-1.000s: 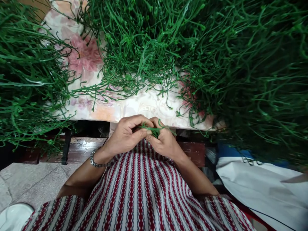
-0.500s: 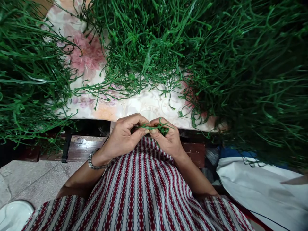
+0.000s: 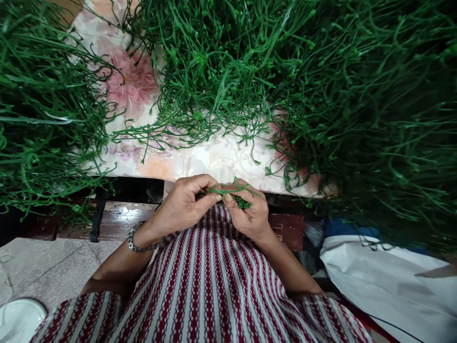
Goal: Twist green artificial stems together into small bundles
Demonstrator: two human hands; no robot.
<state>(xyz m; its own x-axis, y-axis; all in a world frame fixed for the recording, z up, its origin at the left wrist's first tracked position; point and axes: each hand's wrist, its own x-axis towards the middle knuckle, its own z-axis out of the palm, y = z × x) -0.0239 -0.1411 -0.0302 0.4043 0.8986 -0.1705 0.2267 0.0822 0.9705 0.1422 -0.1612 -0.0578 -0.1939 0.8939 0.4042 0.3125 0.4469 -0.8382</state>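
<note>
My left hand (image 3: 182, 204) is closed, pinching one end of a thin green plastic plant stem (image 3: 235, 189) between thumb and forefinger. Beside it, my right hand (image 3: 252, 214) grips the same stem close to the left fingertips. A small cluster of green plastic pieces (image 3: 243, 202) shows under the right fingers, partly hidden by them. Both hands are in front of my lap, just below the table edge. Past them, a flowered tablecloth (image 3: 221, 159) carries a large heap of branched green stems (image 3: 221, 62).
More green stems lie piled at the left (image 3: 43, 105) and right (image 3: 378, 119), hanging over the table edge. A dark red wooden bench (image 3: 124, 219) shows under the table. White sheeting (image 3: 389, 281) is at lower right, and a round white lid-like object (image 3: 21, 319) at lower left.
Both hands have dropped very slightly. The right thumb and fingers have shifted a little away from the left fingertips along the stem. The heaps look the same.
</note>
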